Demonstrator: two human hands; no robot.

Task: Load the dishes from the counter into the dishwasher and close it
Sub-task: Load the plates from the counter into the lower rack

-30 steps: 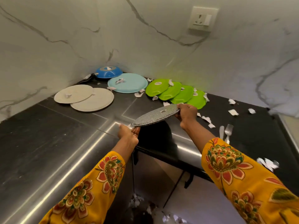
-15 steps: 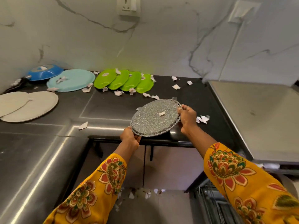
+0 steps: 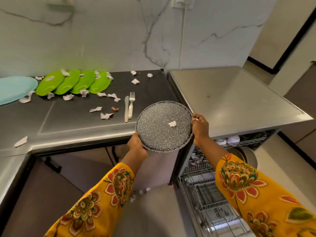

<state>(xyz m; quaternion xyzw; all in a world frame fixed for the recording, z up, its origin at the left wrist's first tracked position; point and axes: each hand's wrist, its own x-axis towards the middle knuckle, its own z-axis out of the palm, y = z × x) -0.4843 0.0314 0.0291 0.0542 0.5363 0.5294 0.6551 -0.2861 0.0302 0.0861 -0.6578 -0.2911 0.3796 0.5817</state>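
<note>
Both hands grip speckled plate (image 3: pixel 164 126) by opposite rims, left hand (image 3: pixel 136 146) near, right hand (image 3: pixel 200 129) right; looks stiff, light, paper scrap (image 3: pixel 172 124) loose on top; edges best hold

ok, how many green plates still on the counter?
4, in an overlapping row at the back of the counter by the wall: first green plate, second, third, fourth. Anything beyond the left frame edge is unseen.

Scene is evenly, brightly lit; soft glare is seen on the steel dishwasher top (image 3: pixel 236 100) at 2 o'clock. Shadow is cast under the counter (image 3: pixel 77 120) at 8 o'clock. Edges are bent by wide-angle distortion; slight softness throughout.
</note>
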